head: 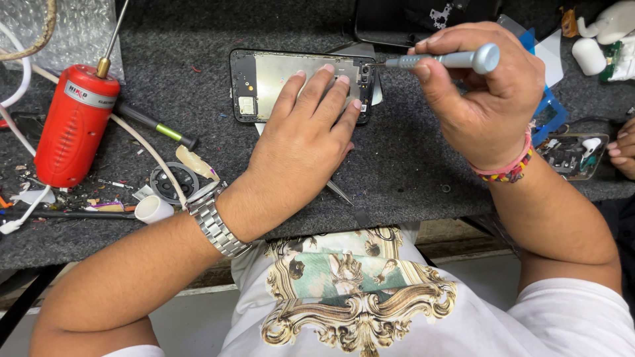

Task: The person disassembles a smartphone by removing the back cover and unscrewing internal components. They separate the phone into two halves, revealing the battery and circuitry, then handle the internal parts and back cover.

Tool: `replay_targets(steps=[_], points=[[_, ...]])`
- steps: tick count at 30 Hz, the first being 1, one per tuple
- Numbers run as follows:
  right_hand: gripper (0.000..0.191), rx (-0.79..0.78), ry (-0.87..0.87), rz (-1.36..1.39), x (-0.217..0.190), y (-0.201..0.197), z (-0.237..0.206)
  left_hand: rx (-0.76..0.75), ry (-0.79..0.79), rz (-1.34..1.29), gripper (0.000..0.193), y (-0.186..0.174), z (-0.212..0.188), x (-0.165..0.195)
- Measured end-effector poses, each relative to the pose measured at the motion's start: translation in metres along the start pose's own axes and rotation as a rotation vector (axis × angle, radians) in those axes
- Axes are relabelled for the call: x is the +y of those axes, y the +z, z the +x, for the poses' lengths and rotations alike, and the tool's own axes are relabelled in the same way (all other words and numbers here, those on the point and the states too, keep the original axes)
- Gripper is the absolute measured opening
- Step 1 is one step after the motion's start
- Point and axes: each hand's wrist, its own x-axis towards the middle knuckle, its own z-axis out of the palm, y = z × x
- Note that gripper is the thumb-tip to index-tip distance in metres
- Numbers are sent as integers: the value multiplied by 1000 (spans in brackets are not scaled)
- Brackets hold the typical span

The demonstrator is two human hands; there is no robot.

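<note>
**A:** At 12 o'clock of the head view, which parts of the opened phone [274,82] are concealed?

**B:** The left hand [301,142] lies flat on it, fingers spread and unclenched, pressing the right half of the metal inner plate. That half is covered. The phone lies lengthwise on the grey mat [410,178], its left end exposed.

**A:** State of the right hand?

**B:** The right hand [486,92] is clenched around a grey precision screwdriver [450,61], held level. Its tip meets the phone's right end, at 3 o'clock from the left fingertips. The exact screw or contact point is too small to resolve.

**A:** Anything under the left palm?

**B:** A thin metal point [338,192] protrudes at 5 o'clock from the left hand; the remainder is hidden, so the tool type cannot be told.

**A:** Surrounding items?

**B:** At 9 o'clock from the phone: a red cylindrical tool [73,129] with a brass tip, cut off at the top edge. Beside it, a black-and-green pen-shaped tool [159,125], a white cable [142,142], a round black part [173,182] and small debris. At 3 o'clock, partly behind the right wrist: a blue tray [549,109] and another opened device [572,155]. Another person's fingertips [622,149] enter at the right edge.
</note>
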Motion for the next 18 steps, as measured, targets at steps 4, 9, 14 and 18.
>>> replay_targets(steps=[4,9,14,18], points=[[12,-13,37,36,-1,6,8,-7,1,-4,52,-4,0,-5],[11,-32,29,51,-1,11,14,-6,7,-5,50,-9,-1,-12],[12,-130,-68,67,-5,5,28,-3,6,8,46,-8,-2,-12],[17,-279,-124,-50,-18,-13,47,-18,6,-9,50,-6,-4,-10]])
